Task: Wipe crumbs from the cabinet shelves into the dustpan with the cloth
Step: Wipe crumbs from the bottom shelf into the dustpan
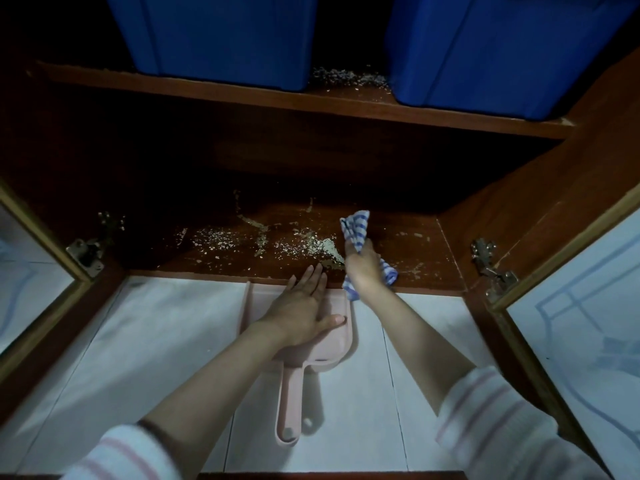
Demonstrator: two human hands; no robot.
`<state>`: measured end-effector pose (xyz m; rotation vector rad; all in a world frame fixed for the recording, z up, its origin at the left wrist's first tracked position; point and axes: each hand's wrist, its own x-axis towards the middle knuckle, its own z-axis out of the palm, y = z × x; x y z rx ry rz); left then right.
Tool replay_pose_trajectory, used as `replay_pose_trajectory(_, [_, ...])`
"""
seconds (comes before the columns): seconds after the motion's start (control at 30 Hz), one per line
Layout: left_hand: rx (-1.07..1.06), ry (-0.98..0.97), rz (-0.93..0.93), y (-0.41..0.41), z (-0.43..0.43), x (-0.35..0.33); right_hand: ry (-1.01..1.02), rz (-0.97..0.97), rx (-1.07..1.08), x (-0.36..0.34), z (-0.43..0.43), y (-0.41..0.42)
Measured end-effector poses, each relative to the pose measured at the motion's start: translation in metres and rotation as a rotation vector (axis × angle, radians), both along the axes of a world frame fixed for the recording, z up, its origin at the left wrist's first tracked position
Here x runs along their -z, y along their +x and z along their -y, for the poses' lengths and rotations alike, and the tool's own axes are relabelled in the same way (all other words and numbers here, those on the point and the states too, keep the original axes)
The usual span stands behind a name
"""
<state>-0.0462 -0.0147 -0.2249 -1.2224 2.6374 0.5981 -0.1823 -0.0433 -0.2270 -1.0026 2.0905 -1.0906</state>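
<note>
On the lower shelf (pixel 415 244), just left of the right hand's (pixel 362 268) fingers, the crumbs (pixel 304 245) lie scattered, with one denser heap touching the cloth (pixel 356 228). Those fingers are curled tight round the cloth, a bunched blue-and-white striped rag; one end sticks up beyond them and the other hangs over the shelf edge. The left hand (pixel 301 306) lies flat on the dustpan (pixel 341 336), fingers (pixel 313 277) straight, tips at the shelf edge. I judge the job barely begun. Crumbs look thinner right of the cloth, and the upper shelf (pixel 242 95) has an untouched patch between the bins (pixel 221 39).
</note>
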Motion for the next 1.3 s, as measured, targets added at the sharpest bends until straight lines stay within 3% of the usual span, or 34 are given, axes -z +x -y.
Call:
replay_pose_trajectory(0.33, [-0.013,0.004,-0.010,-0.001,0.001,-0.001,-0.179,0.406,0.030,-0.004,0.017,0.021])
replay_pose_trajectory(0.53, [-0.019,0.012,-0.024,0.001,-0.001,-0.002,-0.144,0.662,0.134,-0.019,0.013,0.001])
replay_pose_trajectory(0.7, [-0.019,0.055,-0.061,0.007,0.002,-0.004,-0.223,0.482,0.195,-0.050,0.004,-0.026])
replay_pose_trajectory(0.83, [-0.111,0.038,-0.161,0.026,0.001,-0.012,-0.300,0.227,0.279,-0.053,0.008,-0.059])
replay_pose_trajectory(0.93, [-0.151,-0.066,-0.174,0.054,0.010,-0.010,-0.160,-0.037,0.255,-0.033,0.006,-0.077])
replay_pose_trajectory(1.1, [-0.318,-0.123,-0.182,0.104,0.029,-0.005,0.111,-0.239,0.092,0.009,0.009,-0.069])
replay_pose_trajectory(1.3, [-0.403,-0.166,-0.015,0.145,0.034,0.006,0.084,-0.290,-0.061,0.008,0.032,-0.027])
